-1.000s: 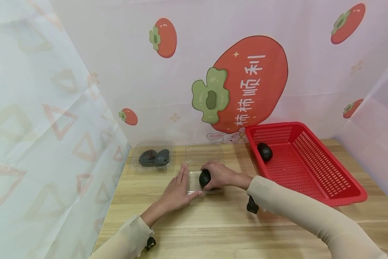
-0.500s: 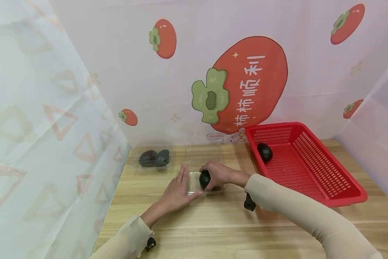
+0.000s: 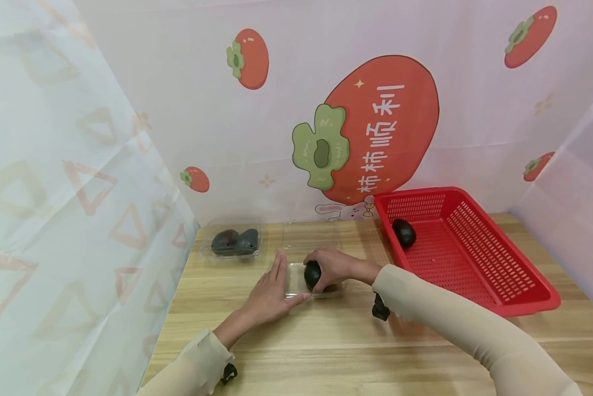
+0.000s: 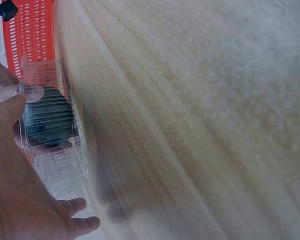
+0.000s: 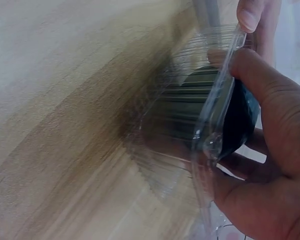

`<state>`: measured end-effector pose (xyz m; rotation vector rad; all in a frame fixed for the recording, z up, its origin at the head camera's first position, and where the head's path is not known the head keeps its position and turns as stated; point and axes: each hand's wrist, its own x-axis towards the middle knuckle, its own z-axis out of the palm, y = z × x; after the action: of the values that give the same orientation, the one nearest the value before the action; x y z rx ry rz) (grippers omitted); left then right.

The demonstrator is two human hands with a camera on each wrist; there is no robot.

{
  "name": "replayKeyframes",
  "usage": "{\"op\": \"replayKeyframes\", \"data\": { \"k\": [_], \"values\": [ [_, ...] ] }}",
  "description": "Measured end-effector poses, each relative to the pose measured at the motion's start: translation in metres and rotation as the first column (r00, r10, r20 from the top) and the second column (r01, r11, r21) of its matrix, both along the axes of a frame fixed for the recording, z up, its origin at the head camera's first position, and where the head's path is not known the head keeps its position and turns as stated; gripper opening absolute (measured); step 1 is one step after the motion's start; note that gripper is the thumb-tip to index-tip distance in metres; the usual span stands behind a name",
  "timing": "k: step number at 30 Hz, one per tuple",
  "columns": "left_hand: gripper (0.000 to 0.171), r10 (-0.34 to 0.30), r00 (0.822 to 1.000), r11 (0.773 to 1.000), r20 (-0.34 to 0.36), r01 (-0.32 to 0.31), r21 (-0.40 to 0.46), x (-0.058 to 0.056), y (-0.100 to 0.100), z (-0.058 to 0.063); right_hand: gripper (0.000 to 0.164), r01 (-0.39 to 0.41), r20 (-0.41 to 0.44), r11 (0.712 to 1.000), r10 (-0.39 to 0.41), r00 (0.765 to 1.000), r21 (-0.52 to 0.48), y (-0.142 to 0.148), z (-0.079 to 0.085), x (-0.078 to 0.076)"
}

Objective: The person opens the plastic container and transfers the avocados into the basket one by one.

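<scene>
In the head view my right hand (image 3: 332,269) grips a dark avocado (image 3: 312,276), fingers over its far side and thumb in front. The avocado sits in the right part of a clear plastic clamshell box (image 3: 296,279), whose lid (image 3: 311,234) lies open behind it. My left hand (image 3: 269,291) rests against the box's left side with straight fingers, its thumb along the front rim. Through the ribbed wall the avocado (image 4: 49,117) shows in the left wrist view. The right wrist view has the avocado (image 5: 185,112) down inside the box, my right thumb near the rim.
A second clear box (image 3: 234,253) at the back left contains two dark avocados (image 3: 225,242). To the right stands a red perforated basket (image 3: 474,242) with one avocado (image 3: 404,233) at its left side. A printed cloth wall rises behind the wooden table (image 3: 296,352).
My right forearm has shifted slightly left, its hand still holding the avocado in the box. The left hand, the boxes and the basket stay in place.
</scene>
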<state>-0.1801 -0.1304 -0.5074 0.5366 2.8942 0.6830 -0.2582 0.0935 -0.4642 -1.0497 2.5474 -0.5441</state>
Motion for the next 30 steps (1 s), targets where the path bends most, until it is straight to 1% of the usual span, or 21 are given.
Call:
{"op": "replayKeyframes", "data": {
  "k": [6,13,23,27,30],
  "values": [
    [0.115,-0.001,1.000,1.000,0.004,0.001,0.000,0.0010,0.0002,0.0019,0.070,-0.013,-0.025,0.999,0.012,1.000,-0.041,0.0028,-0.0054,0.0002],
    [0.117,0.004,1.000,1.000,0.006,-0.004,-0.001,0.0009,-0.0011,0.0009,0.071,-0.013,-0.040,0.998,0.010,0.999,-0.067,0.0035,-0.0079,0.0010],
    [0.117,0.002,1.000,1.000,0.007,-0.002,-0.005,-0.0001,-0.0005,0.0008,0.071,-0.007,-0.033,0.996,0.004,0.999,-0.088,0.0069,-0.0099,0.0022],
    [0.117,-0.003,1.000,1.000,0.004,0.003,-0.005,-0.0004,-0.0004,0.0007,0.071,-0.012,-0.030,0.993,0.008,1.000,-0.115,0.0084,-0.0084,0.0030],
    [0.118,-0.004,1.000,1.000,0.005,0.004,-0.001,-0.0005,-0.0004,0.0015,0.070,0.001,-0.011,0.990,-0.002,1.000,-0.139,0.0087,-0.0056,0.0037]
  ]
}}
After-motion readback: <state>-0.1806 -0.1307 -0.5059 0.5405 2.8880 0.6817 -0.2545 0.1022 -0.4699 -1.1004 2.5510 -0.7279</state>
